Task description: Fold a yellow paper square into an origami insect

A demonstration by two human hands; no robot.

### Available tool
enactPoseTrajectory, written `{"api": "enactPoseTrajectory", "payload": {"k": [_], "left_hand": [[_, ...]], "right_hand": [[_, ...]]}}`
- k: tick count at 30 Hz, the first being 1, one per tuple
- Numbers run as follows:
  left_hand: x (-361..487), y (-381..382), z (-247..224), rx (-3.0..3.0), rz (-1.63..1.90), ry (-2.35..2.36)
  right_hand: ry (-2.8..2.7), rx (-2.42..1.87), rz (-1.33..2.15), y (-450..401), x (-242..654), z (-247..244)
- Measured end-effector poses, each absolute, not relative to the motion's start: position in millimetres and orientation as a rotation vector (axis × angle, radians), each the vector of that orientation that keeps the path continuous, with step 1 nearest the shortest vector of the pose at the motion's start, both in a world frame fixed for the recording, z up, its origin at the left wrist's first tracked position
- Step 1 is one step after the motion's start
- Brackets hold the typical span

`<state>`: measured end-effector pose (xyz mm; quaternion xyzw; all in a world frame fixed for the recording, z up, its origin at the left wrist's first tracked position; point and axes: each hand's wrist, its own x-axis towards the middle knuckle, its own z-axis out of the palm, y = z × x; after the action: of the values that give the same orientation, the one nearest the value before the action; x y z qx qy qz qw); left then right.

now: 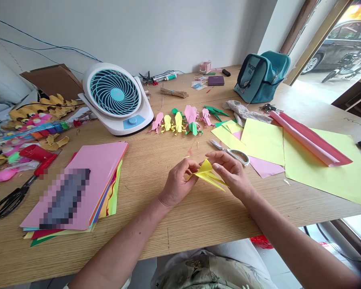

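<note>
Between my two hands is a folded piece of yellow paper, with narrow pointed strips toward its lower right. My left hand pinches its left edge between thumb and fingers. On the other side, my right hand grips it with the thumb in front and the fingers curled behind. White-handled scissors lie just beyond my right hand. Farther back stands a row of several folded paper figures in pink, yellow and green, among them a yellow one and a pink one.
A stack of coloured paper lies at left beside black-handled scissors. Behind it stands a white fan. Yellow sheets and a rolled pink sheet cover the right side. A teal bag stands at the back.
</note>
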<state>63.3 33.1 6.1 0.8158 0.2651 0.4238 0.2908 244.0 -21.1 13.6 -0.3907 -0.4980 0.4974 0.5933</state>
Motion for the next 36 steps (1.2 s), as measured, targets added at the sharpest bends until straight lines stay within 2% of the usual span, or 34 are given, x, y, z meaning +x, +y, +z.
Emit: {"api": "enactPoseTrajectory", "payload": {"k": [6,12,18,36], "left_hand": [[64,34,9,2.114,1.104,0.739],[66,35,13,2.07,1.068,0.67],[68,36,10,1.908,1.051,0.682],[72,35,0,1.734,0.835,0.829]], "right_hand": [[-1.144,-0.887,1.153,-18,242,15],[-1.234,-0.905,0.997,-17,245,16],[-1.264,-0.902,1.165,-16,245,16],[-1.232,-1.043,1.186,-14,244,16]]}}
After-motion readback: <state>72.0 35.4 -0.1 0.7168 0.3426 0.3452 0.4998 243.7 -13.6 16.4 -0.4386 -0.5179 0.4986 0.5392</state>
